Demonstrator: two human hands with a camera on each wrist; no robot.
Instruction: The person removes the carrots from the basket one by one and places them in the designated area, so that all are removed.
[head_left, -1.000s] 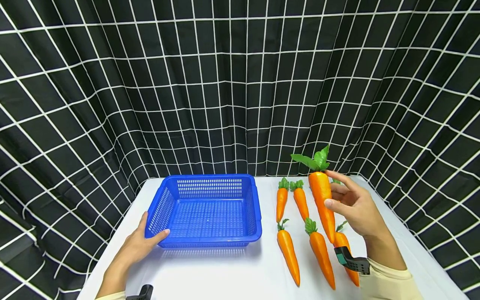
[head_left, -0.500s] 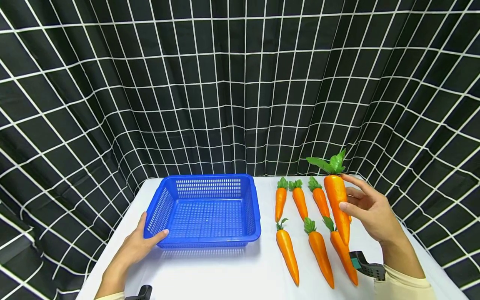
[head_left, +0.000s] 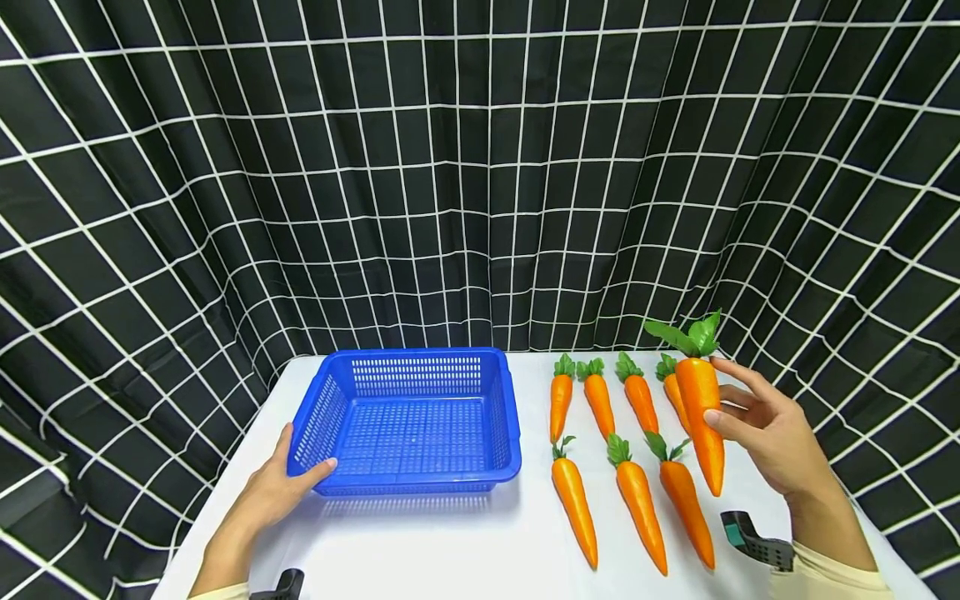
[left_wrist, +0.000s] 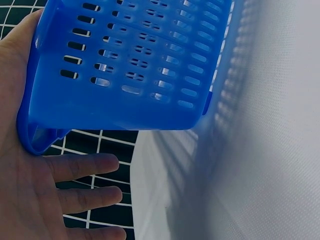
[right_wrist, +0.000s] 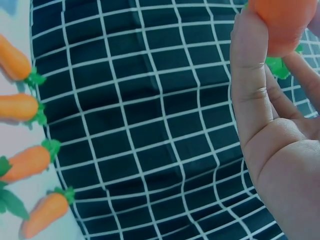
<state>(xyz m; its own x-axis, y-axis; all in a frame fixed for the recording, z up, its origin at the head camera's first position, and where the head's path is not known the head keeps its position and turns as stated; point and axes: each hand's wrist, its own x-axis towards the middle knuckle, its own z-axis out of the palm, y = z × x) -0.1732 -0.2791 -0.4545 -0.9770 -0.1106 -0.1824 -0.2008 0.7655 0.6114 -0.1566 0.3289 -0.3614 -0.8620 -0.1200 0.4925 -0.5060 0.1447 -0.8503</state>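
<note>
My right hand [head_left: 776,433] pinches a large orange carrot [head_left: 701,417] with green leaves between thumb and fingers. It hangs leaf end up over the right side of the table, tip pointing down; the right wrist view shows only its lower part near the leaves' edge. At the front left corner of a blue plastic basket [head_left: 416,481], my left hand [head_left: 266,492] rests with its thumb over the rim. Three of its fingers [left_wrist: 90,199] stretch out straight below the basket's corner in the left wrist view. Nothing lies in the basket.
Several carrots lie on the white table right of the basket in two rows: a far row with a small carrot [head_left: 561,404], a near row with a longer carrot [head_left: 576,508]. A black curtain [head_left: 420,208] with white grid lines surrounds the table.
My right hand has moved right and slightly nearer with the carrot, uncovering carrots behind it. My left hand and the basket have stayed in place.
</note>
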